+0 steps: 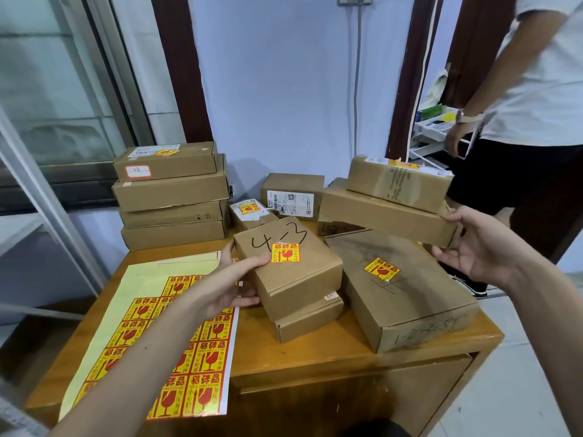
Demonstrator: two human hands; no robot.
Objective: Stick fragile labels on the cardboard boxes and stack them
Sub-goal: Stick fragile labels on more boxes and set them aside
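Left hand (232,283) grips the "4-3" box (288,263), fragile label (285,252) on top, atop a smaller box (307,320) | right hand (479,250) clasps the long box (385,212) by its end — contact partly hidden | sticker sheet (176,342) half covered by the forearm | big box (400,288) scribble unreadable

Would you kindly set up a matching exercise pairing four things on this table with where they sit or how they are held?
Things:
1. box marked 4-3
2. long flat box
3. sheet of fragile labels
4. stack of four boxes

Places or states:
A. back left of the table
B. flat at the front left, under the left forearm
C. gripped by the left hand
D. end held by the right hand

Pairs: 1-C, 2-D, 3-B, 4-A
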